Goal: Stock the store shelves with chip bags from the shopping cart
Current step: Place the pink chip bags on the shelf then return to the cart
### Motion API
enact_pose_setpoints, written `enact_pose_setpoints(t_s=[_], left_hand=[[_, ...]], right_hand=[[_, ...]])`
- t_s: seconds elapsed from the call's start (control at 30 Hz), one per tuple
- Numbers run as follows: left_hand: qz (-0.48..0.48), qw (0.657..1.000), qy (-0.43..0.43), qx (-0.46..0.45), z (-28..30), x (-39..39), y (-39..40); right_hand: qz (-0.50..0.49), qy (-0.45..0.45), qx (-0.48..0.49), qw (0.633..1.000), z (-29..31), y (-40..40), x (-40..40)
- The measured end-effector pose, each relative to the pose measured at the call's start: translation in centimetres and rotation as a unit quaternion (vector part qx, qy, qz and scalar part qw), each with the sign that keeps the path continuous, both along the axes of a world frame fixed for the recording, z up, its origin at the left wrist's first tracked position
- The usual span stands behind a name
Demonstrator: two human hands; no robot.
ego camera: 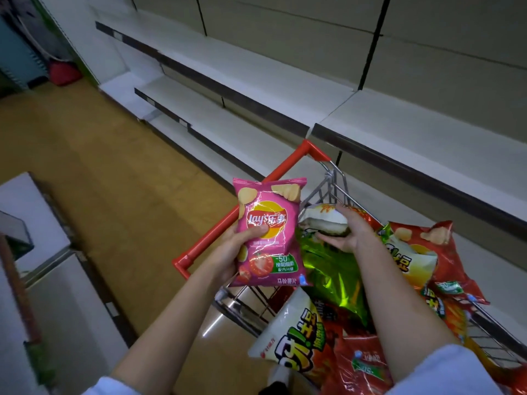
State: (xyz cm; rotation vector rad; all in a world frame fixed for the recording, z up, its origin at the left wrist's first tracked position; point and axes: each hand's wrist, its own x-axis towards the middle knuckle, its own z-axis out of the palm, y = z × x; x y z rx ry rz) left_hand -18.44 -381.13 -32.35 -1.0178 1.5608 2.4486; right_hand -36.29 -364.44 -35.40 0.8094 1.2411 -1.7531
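Observation:
My left hand (232, 252) grips a pink Lay's chip bag (269, 232), held upright above the cart's left rim. My right hand (349, 230) closes around a small white chip bag (323, 219) at the top of the pile. The shopping cart (242, 208), with red trim and a wire basket, holds several more bags: a green foil bag (333, 269), red bags (445, 252) and a white bag with green lettering (296, 334). White shelves (256, 72) with dark front strips run along behind the cart and stand bare.
A tan floor (99, 155) stretches to the left of the cart. A white cabinet or counter (31, 212) stands at the left edge. A red object (64, 74) lies on the floor at the far left, by the shelf end.

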Motion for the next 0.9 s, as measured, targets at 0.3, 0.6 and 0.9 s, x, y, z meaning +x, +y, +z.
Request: enact_pose_setpoints(t_s=[0.3, 0.6, 0.9], left_hand=[[-0.060, 0.998, 0.026, 0.022, 0.6, -3.2, -1.2], [-0.137, 0.989, 0.057, 0.025, 3.6, -6.9, 2.0], [-0.279, 0.954, 0.070, 0.083, 5.4, -10.0, 11.9]], right_hand=[[0.017, 0.060, -0.093, 0.994, 1.6, 3.7, 3.9], [0.038, 0.210, -0.115, 0.970, 2.8, 9.6, 5.4], [0.094, 0.342, -0.021, 0.935, 7.2, 18.7, 8.3]])
